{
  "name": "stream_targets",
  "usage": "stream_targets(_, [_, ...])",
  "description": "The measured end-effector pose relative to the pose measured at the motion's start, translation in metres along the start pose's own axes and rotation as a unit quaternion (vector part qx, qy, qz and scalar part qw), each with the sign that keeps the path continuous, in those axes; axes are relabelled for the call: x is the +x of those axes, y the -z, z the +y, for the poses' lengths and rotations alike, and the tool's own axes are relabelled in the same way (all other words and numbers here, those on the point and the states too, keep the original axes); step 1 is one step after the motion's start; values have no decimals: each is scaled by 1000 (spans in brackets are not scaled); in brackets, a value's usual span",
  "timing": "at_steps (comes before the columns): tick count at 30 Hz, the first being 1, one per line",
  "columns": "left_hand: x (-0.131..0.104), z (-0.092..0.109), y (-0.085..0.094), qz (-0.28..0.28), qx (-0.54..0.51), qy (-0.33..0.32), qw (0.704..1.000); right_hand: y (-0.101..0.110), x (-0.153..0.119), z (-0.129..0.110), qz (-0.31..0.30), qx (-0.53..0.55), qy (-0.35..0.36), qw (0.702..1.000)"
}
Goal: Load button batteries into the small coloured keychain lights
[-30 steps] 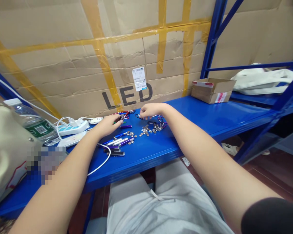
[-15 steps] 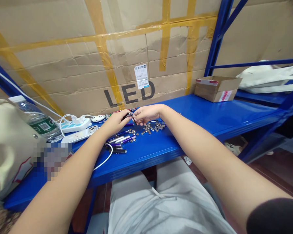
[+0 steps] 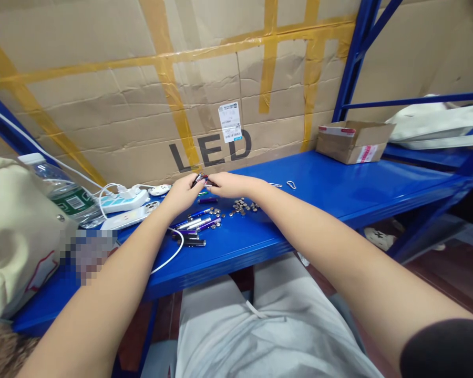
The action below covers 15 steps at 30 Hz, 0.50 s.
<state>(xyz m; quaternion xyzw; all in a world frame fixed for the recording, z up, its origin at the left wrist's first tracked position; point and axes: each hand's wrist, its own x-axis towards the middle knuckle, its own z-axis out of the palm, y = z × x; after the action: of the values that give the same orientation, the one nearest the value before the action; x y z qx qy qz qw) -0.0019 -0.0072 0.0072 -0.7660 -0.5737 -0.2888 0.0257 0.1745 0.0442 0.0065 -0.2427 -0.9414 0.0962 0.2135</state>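
My left hand (image 3: 182, 195) is closed around a small dark tube (image 3: 197, 181) with a shiny end, close to the cardboard. Right beside it, my right hand (image 3: 230, 185) has its fingers bent down among small items at the shelf's back, and what they grip is mostly hidden. Below the hands lies a purple metal tube (image 3: 207, 200). Nearer to me are several penlight-like tubes in silver (image 3: 195, 224), blue (image 3: 199, 213) and black (image 3: 194, 243). Loose button cells (image 3: 242, 206) are spread under my right wrist, with a few more beside the tubes.
A large cardboard box (image 3: 134, 115) walls off the back of the blue shelf (image 3: 236, 239). To the left stand a power strip (image 3: 126, 200), a phone (image 3: 132, 216), a bottle (image 3: 69, 197) and a cream bag (image 3: 21, 236). A carabiner (image 3: 290, 185) and small open carton (image 3: 350, 143) lie right.
Both hands have shifted slightly left and back toward the cardboard. The dark piece that hung from my right fingers no longer shows there. A carabiner right of my wrist has come into clearer view.
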Motion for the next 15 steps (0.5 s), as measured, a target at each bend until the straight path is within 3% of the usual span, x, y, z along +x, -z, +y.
stream_targets(4, [0,0,0,-7,-18,-14,1000,0,-1,-5,-29,-47,-16,998])
stream_targets(9, [-1,-3,5,-45,-22,2,999,5,-2,-8,-5,-72,-63,995])
stream_targets(15, [-3,-5,4,-97,42,-58,993,5,-1,-3,15,-80,-103,991])
